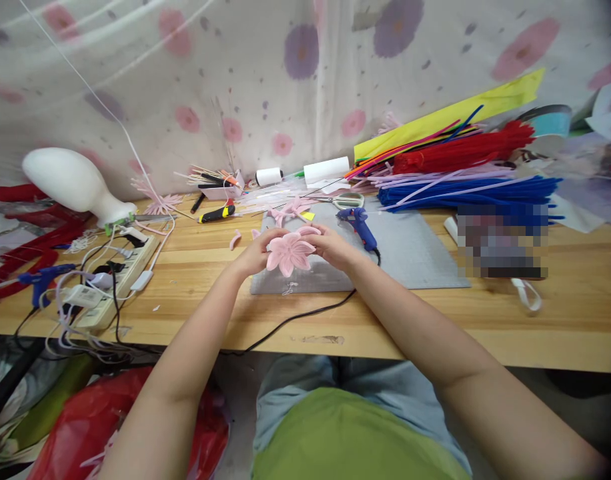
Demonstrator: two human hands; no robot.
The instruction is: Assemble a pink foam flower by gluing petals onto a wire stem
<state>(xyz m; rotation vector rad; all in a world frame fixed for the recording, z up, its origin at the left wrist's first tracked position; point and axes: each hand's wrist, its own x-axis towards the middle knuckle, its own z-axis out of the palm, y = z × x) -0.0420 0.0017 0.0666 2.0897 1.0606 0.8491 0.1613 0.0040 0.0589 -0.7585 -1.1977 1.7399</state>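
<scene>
Flower (289,253), pink, btwn L fingers (270,237) & R fingers (322,241), over mat (415,257)

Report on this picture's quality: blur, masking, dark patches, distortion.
Head view: petals of the flower read clearly, though fine texture is soft; head view: a pixelated block masks whatever is there on the table; head view: the upper right corner falls dark; head view: the forearms swell toward the lower corners, suggesting a wide lens.

Glue gun (363,229) in way beside right fingers (322,241); mat (420,257) open farther right; cable (310,312) crosses tabletop (350,321).
</scene>
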